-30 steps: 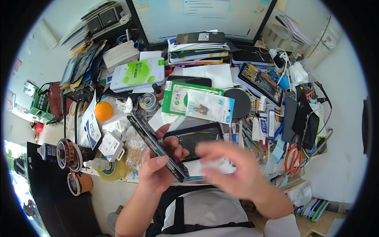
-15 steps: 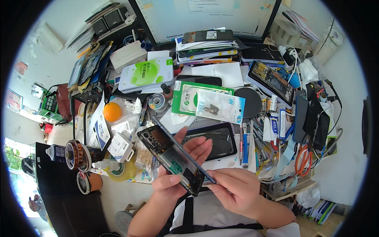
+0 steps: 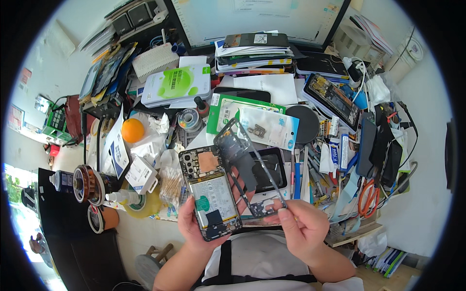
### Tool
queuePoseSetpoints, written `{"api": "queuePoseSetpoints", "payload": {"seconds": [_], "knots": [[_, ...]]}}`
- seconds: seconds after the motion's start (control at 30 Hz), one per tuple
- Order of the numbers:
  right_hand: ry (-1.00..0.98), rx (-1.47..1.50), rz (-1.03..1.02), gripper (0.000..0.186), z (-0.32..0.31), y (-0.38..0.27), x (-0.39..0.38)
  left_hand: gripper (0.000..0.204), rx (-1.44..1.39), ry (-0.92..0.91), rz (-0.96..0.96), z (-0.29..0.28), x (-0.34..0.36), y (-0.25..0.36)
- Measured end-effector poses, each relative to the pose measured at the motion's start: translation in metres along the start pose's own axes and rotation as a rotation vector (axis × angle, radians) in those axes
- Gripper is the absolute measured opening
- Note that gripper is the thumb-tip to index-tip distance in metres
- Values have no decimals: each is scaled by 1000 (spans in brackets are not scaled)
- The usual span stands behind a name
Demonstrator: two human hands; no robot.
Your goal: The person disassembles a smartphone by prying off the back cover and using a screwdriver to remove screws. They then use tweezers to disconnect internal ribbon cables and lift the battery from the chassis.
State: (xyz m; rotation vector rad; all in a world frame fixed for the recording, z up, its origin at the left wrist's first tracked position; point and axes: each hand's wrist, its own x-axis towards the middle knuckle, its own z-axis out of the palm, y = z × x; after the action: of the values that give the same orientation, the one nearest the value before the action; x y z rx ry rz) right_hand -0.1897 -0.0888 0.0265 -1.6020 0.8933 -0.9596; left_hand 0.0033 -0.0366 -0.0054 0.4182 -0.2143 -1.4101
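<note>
My left hand (image 3: 188, 219) grips an opened smartphone (image 3: 215, 193) by its lower sides, its inside facing up. A silver battery, a copper-coloured patch and camera lenses show in it. Pinched at its lower right corner, a thin dark phone frame (image 3: 265, 207) tilts beside the smartphone, held by my right hand (image 3: 305, 228). Part of the frame lies behind the phone's right edge, as do some left fingers. Below the frame, on the table, rests a black phone-shaped shell (image 3: 276, 169), partly covered.
A green-and-white packet (image 3: 223, 109) and a clear parts bag (image 3: 269, 127) lie beyond my hands. Left are cotton swabs (image 3: 171, 184), a solder spool (image 3: 189, 120) and an orange (image 3: 133, 130). Tools, glue tubes (image 3: 344, 151) and orange-handled scissors (image 3: 369, 199) crowd the right side.
The frame has come apart from the phone and moved to the right with my right hand. My left hand has turned the phone more upright, its inside now facing up.
</note>
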Motion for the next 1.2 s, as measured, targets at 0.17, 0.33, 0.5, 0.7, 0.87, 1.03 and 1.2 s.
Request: {"api": "queuePoseSetpoints", "payload": {"seconds": [0.17, 0.33, 0.5, 0.7, 0.87, 1.03, 1.2], "knots": [[93, 163, 202, 32, -17, 9, 5, 92, 9, -84, -2, -6, -12, 14], [105, 275, 423, 31, -51, 26, 30, 99, -143, -59, 11, -7, -20, 29], [-23, 296, 522, 32, -60, 42, 50, 112, -331, -132, -36, -6, -20, 30], [-86, 278, 596, 32, -55, 47, 64, 110, -476, -100, -99, 2, -23, 31], [-79, 182, 634, 34, -54, 48, 69, 112, -507, -83, -129, 7, -23, 34], [-16, 164, 585, 31, -58, 47, 65, 113, -502, -90, -144, 10, -21, 34], [1, 30, 515, 32, -61, 45, 58, 112, -532, -100, -144, 12, -21, 31]]}}
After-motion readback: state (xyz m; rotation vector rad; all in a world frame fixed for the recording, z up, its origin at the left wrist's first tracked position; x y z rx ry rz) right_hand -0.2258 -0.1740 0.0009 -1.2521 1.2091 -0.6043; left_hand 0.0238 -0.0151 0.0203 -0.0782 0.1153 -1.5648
